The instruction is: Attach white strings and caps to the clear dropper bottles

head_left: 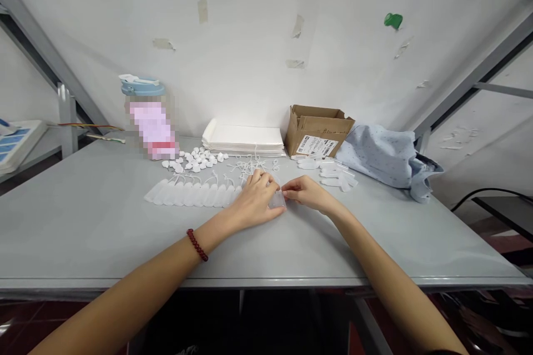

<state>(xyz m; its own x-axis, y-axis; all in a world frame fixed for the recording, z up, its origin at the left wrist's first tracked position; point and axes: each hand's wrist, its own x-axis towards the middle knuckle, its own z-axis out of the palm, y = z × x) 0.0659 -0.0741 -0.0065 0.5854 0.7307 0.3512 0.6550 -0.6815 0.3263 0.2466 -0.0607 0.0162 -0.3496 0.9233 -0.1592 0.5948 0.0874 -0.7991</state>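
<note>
My left hand (255, 202) rests over a small translucent plastic piece (278, 200), holding it between the curled fingers and the thumb. Closed in a pinch, my right hand (307, 193) grips the right edge of that same piece; its fingertips hide what else may be there. To the left, an overlapping row of flat whitish translucent tags (195, 195) lies on the table, with thin white cords at their upper ends. Behind my left hand is a tangle of white cords (252, 165). More loose translucent pieces (339, 176) lie beyond my right hand.
A pile of small white pieces (195, 160) lies on the grey table (104, 238). Behind are a stack of white sheets (245, 138), an open cardboard box (318, 127) and light blue cloth (378, 155). A blue-lidded container (141, 87), partly blurred out, stands at the back left.
</note>
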